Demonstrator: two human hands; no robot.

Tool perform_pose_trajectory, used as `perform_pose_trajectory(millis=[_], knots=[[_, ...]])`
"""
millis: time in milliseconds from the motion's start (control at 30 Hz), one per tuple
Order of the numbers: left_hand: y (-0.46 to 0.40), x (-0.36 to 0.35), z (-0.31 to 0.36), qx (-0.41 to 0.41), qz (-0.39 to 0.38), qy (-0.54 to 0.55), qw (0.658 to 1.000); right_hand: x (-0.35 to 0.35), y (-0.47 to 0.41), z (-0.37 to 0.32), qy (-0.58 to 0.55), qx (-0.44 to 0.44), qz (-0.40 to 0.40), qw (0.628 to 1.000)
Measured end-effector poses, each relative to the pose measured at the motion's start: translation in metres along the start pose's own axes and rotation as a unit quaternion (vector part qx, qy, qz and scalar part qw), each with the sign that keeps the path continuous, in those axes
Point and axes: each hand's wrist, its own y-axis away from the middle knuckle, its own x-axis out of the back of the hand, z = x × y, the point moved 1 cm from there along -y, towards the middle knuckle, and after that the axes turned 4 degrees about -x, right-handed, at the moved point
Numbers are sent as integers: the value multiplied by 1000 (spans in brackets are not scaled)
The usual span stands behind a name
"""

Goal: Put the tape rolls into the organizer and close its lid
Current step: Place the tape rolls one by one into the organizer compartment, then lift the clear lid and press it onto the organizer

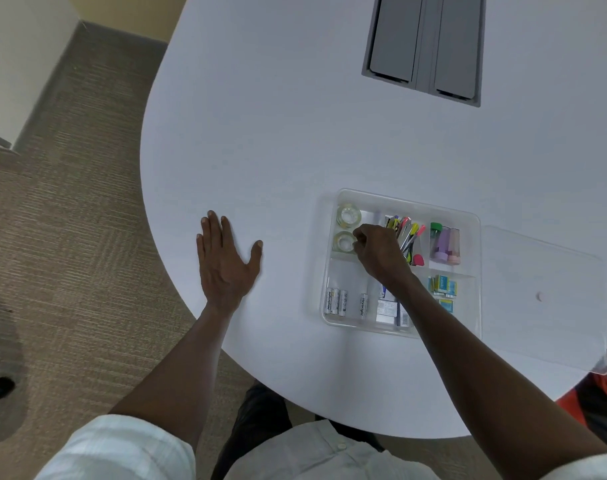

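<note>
Pinching at the edge of the nearer tape roll (344, 241), the right hand (378, 252) reaches into the clear organizer (477, 271), its fingers curled together over the far-left compartment; whether they actually grip the roll cannot be told. A second tape roll (348, 215) lies flat just beyond the first, in the same compartment. The left hand (225, 263) lies flat on the white table (277, 150), fingers spread and thumb splayed, well left of the organizer. Beside the right hand stand pens (411, 233) and, further right, small coloured containers (445, 242). Batteries (336, 301) lie in the near-left compartment. The clear lid (544, 296) lies on the table just right of the organizer, off it.
</note>
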Motion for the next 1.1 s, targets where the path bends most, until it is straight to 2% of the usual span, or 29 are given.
perform_pose_trajectory(millis=[233,367,467,567,733,800,1100], knots=[[-2,8,10,7,-43,3,999,17,9,-7,-9,12,39,999],[0,17,35,-5,-75,58,996,31,18,-6,-18,16,50,998],[2,27,59,-51,-61,76,994,39,26,1,-33,3,66,997],[1,40,86,-98,-129,115,980,49,37,5,-53,0,96,994],[14,50,110,-193,-71,58,977,72,56,20,-65,-17,126,990],[16,52,119,-205,-56,47,976,80,64,32,-64,-29,144,987],[49,57,177,-224,-98,66,967,112,108,113,-104,-95,206,968]])
